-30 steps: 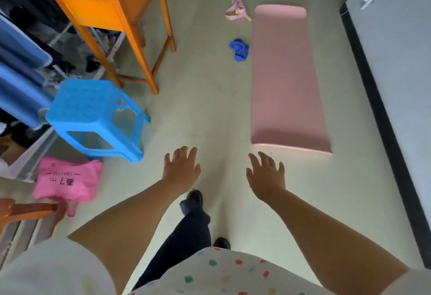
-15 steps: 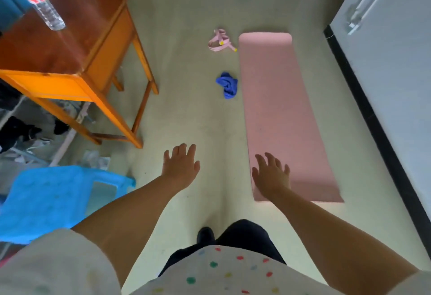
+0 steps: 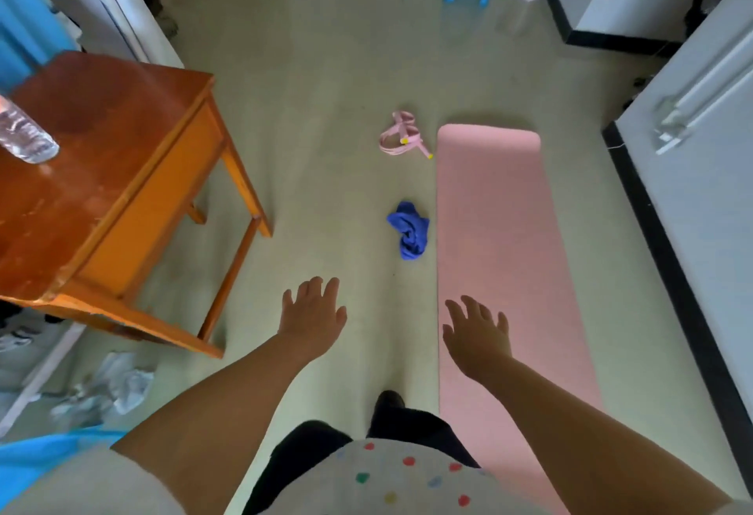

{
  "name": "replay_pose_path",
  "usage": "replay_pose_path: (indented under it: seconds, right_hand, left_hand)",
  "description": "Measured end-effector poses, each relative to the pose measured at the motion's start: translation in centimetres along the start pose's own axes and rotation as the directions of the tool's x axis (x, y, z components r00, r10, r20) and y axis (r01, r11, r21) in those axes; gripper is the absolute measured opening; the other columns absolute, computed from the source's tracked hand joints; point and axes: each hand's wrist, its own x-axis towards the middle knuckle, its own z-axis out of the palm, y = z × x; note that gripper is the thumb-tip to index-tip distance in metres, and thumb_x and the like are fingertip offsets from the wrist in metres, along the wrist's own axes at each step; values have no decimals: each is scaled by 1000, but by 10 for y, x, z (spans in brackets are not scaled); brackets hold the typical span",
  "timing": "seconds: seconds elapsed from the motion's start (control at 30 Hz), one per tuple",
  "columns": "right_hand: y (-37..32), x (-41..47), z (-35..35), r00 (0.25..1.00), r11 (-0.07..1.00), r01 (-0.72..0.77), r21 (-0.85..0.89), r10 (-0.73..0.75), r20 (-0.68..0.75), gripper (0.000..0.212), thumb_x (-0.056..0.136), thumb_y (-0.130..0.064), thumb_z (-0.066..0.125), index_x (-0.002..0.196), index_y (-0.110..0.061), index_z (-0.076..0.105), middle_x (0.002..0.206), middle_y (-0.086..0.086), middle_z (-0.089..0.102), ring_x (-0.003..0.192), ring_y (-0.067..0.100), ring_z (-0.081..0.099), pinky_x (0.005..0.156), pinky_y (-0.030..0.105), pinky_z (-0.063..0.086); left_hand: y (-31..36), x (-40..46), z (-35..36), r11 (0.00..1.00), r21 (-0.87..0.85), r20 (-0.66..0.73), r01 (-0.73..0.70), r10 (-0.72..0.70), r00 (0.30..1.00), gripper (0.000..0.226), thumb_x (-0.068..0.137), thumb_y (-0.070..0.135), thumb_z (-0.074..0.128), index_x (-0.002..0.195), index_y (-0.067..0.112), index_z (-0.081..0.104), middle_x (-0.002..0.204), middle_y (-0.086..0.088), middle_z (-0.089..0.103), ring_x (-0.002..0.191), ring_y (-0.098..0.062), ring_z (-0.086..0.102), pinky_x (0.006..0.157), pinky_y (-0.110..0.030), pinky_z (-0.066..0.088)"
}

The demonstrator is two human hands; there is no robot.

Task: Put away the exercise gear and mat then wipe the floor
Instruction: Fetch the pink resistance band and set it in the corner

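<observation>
No readable text, label, brand, number or sign appears anywhere in this view.

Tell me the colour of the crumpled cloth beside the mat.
Deep blue; the cloth shows clearly in the head view.
</observation>
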Motion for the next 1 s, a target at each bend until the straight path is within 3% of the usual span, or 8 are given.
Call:
replay_pose_path:
  seconds: [0.1,0.33,0.5,0.63,1.0]
  right_hand:
    - [-5,68,-38,999,999,-40,9,40,31,49,101,-36,27,148,-25,19,156,3,16,141,23,22,115,48,17]
    - [-73,238,-98,996,996,83,-20,-82,32,49,100,-35,29,147,-24,20,155,4,16,138,22,26,113,48,16]
    - [-124,352,-157,998,997,38,63,-41,50,49,100,-31,29,147,-25,19,156,3,16,138,21,25,113,47,16]
    - [-145,428,-210,999,987,-34,157,28,37,50,99,-29,30,148,-25,18,155,2,18,138,22,27,114,47,18]
    - [-72,616,-282,962,956,-257,140,241,125,52,97,-27,36,147,-26,20,149,3,25,131,22,34,108,43,25]
  left_hand:
    - [-6,52,-29,999,-40,6,-20,20,1000,53,100,37,29,148,20,16,152,-7,23,139,-24,24,114,-44,17]
    - [-68,214,-71,994,-42,58,102,-99,993,52,100,38,28,147,19,17,150,-8,27,136,-26,29,113,-43,22]
    - [-121,343,-138,999,-10,32,46,-46,998,50,99,39,29,144,18,23,143,-8,35,128,-26,37,104,-41,32]
    - [-152,450,-200,999,41,36,5,-7,999,50,99,37,29,144,18,24,144,-8,33,130,-26,35,106,-42,29]
    - [-70,688,-264,969,30,146,-245,238,960,53,98,38,31,146,18,23,147,-9,31,133,-27,32,109,-43,25]
